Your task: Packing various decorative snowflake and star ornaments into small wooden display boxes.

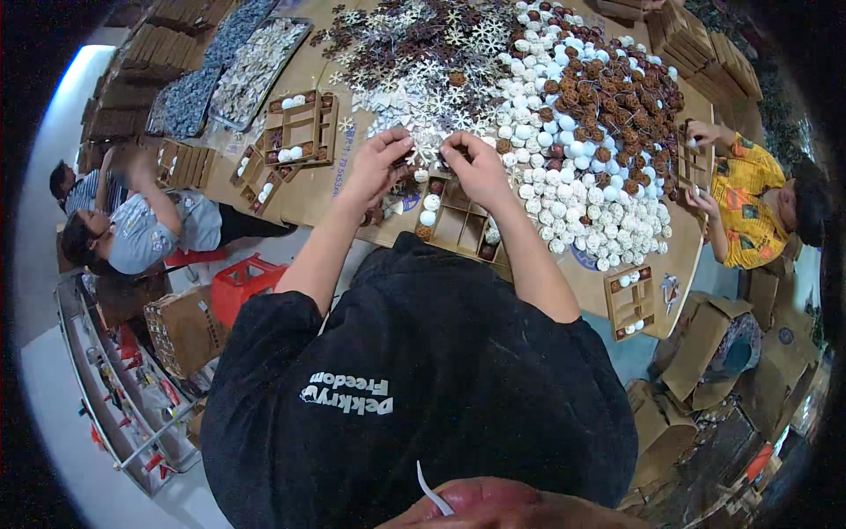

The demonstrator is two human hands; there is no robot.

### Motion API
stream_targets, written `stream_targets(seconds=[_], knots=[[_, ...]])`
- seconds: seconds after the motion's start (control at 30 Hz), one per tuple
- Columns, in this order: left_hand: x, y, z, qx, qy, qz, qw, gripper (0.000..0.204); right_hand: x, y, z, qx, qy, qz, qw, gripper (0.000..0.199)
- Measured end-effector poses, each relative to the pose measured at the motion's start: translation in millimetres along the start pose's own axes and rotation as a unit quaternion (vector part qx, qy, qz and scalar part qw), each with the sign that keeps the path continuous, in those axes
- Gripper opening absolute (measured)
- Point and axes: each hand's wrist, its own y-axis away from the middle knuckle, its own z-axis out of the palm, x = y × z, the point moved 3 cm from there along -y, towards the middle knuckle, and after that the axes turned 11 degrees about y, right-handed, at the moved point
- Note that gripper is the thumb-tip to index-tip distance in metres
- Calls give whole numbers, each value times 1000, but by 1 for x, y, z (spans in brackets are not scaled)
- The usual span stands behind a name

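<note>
Centrally, a pale snowflake-shaped piece (425, 152) lies between the fingertips of both hands, at 11 o'clock from a wooden compartment tray (451, 222); clock directions are taken from this tray, 12 being away from the wearer. Left hand (377, 167), at 10 o'clock: fingers bent, thumb and forefinger drawn together beside the piece; whether anything is gripped cannot be determined. Right hand (483, 175), at 1 o'clock: fingers curled, thumb near the forefinger; its grip likewise cannot be determined. The tray sits at the near edge of the bench (310, 204), with white and brown balls in its outer compartments. At 12 o'clock is a pile of white and brown snowflake pieces (423, 53). From 1 to 3 o'clock spread white balls (564, 198) and brown woven balls (617, 106). A second tray (631, 304) is located at 4 o'clock, stacked trays (300, 130) at 10. At 3 o'clock, a co-worker in a yellow shirt (749, 207) reaches to another tray.
</note>
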Motion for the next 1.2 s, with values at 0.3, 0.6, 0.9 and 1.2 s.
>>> stream_targets(seconds=[0.3,0.6,0.9,1.2], knots=[[-4,1,9,7,-65,12,998,24,-29,16,-3,155,3,-21,988,25],[-2,2,13,-24,-173,112,978,36,-17,12,-5,165,35,-51,984,15],[2,16,35,-44,-364,57,929,33,6,10,5,102,-128,29,986,17],[-4,16,30,-105,-397,66,909,34,20,7,-1,73,-19,122,990,22]])
